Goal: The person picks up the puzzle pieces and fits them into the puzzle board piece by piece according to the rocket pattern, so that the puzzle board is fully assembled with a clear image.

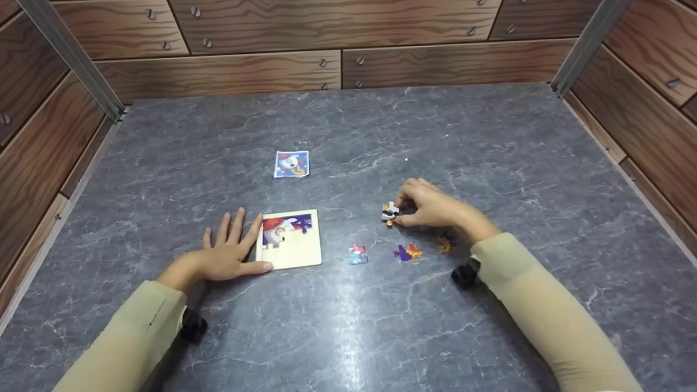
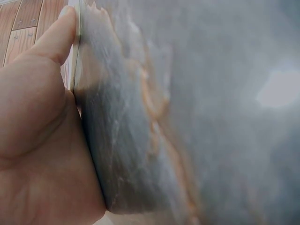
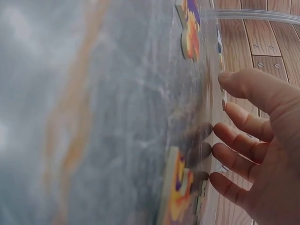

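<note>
A square puzzle board (image 1: 294, 253) lies on the table with several pieces fitted along its top and left side. Spread over the board's left edge, my left hand (image 1: 231, 253) has straight fingers, with the thumb on the lower left corner. In the left wrist view the thumb (image 2: 51, 40) touches the board's thin edge. My right hand (image 1: 427, 204) pinches a white, black and orange puzzle piece (image 1: 390, 213) between thumb and index finger, at the table surface. Loose on the table lie a red and blue piece (image 1: 358, 254), a purple and orange piece (image 1: 407, 252) and an orange piece (image 1: 446, 243).
A small picture card (image 1: 292, 164) lies behind the board, showing a white figure in red on blue. The grey marbled table (image 1: 348, 125) is bordered by wood-patterned panels (image 1: 261, 71) at the back and sides. Metal posts (image 1: 81, 60) stand at the back corners.
</note>
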Demonstrator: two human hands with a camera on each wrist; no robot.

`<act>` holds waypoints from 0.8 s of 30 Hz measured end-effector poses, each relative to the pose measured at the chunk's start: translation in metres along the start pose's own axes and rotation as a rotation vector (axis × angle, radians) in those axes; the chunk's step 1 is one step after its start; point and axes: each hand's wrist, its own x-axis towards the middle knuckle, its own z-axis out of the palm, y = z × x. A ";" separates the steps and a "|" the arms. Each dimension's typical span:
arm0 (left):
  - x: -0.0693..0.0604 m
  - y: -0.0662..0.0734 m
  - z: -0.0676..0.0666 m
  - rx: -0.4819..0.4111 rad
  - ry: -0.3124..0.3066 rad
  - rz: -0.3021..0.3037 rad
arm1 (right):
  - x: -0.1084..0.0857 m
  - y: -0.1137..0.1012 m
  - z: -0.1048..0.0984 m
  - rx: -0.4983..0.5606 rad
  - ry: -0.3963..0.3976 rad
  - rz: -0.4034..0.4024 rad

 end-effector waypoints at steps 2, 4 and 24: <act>0.000 0.000 0.000 0.000 0.001 0.002 | 0.000 0.000 0.000 0.007 0.003 -0.013; 0.000 0.000 0.000 -0.002 0.000 0.004 | 0.000 0.000 0.000 0.012 0.008 -0.030; 0.001 0.000 0.001 -0.007 -0.004 -0.003 | 0.012 -0.027 0.008 0.053 0.073 -0.174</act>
